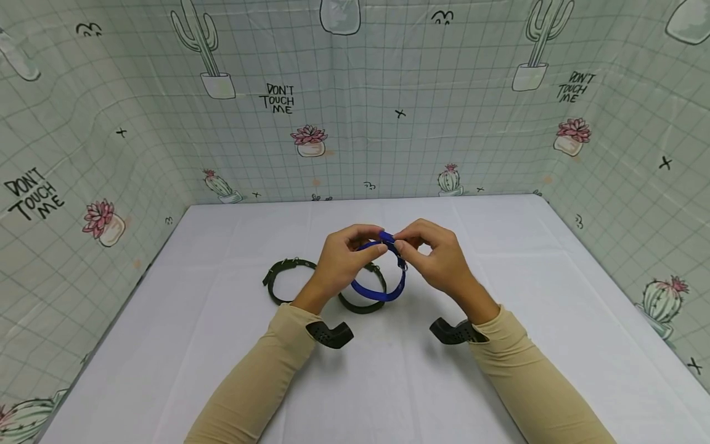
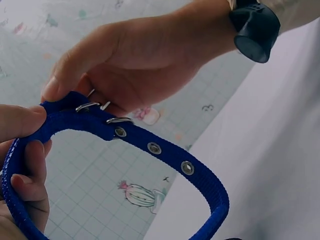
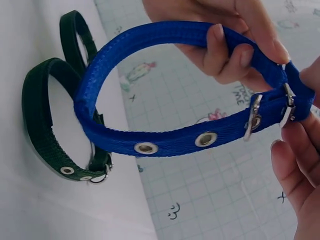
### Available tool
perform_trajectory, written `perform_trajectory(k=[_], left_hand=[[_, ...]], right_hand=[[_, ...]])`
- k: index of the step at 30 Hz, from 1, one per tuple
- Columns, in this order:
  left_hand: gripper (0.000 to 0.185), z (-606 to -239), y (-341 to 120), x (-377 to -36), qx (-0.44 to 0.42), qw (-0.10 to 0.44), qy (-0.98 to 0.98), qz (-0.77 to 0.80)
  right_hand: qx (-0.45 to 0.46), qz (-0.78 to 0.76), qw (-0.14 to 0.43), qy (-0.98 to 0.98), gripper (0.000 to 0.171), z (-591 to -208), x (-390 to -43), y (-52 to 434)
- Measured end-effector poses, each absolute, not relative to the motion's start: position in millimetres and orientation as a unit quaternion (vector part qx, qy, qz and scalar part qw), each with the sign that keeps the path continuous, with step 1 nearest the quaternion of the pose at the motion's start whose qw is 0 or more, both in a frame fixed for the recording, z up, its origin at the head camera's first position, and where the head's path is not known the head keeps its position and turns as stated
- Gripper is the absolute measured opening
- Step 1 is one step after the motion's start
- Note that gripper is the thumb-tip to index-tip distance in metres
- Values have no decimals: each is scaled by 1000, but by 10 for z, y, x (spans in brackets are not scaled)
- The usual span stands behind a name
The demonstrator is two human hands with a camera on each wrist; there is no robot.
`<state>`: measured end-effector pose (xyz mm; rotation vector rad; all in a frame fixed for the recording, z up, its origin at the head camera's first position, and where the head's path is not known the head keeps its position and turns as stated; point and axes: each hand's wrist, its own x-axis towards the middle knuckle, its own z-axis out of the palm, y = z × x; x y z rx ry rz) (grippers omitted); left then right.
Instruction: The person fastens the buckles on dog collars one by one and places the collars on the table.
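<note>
A blue collar (image 1: 379, 296) is looped into a ring above the table between my hands. My left hand (image 1: 346, 256) pinches the strap left of the buckle, fingers curled round the band. At the strap end beside the metal buckle (image 3: 287, 106), my right hand (image 1: 438, 253) pinches with thumb and fingers. In the right wrist view the band passes through this buckle and a second metal loop (image 3: 254, 117). Metal eyelets (image 2: 154, 148) line the strap. Part of the strap end is hidden by my right fingers.
Two dark green collars lie looped on the white table (image 1: 222, 370). One green collar (image 1: 285, 265) is left of my left hand, partly covered by it; the other green collar (image 1: 363, 308) lies behind the blue one. Patterned cloth (image 1: 366, 74) surrounds the table's back and sides.
</note>
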<state>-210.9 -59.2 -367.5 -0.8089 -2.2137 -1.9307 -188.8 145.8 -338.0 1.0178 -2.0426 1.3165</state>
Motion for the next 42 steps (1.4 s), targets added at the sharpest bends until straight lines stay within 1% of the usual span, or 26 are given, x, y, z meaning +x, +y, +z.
perform_trajectory(k=[4,10,16,20,22,26,29,36,42], left_hand=[[31,-3679,-587,-2108,-268,52,-734,-622],[30,-3678,-569,-2090,-276,57,-743,-607],[29,-3684,-554,-2081,-281,53,-742,-607],[25,-3685,-554,-2076,-286,48,-737,-611],[25,-3686,-561,-2075,-284,50,-738,-610],[25,-3683,-571,-2082,-286,50,-737,-610],[24,-3678,-579,-2089,-293,55,-734,-611],[18,-3681,-581,-2093,-298,56,-727,-616],[19,-3705,-580,-2077,-296,56,-727,-617]], right_hand=[[378,486,243,-750,9,-3366,-1884,1478],[375,508,222,-743,16,-3364,-1875,1489],[347,535,188,-747,15,-3367,-1847,1483],[329,534,172,-760,12,-3362,-1834,1491],[326,528,168,-766,14,-3361,-1835,1497],[334,518,173,-768,22,-3358,-1845,1513],[348,514,187,-761,24,-3364,-1856,1523],[365,512,208,-750,25,-3393,-1865,1518],[366,505,211,-753,24,-3413,-1855,1509]])
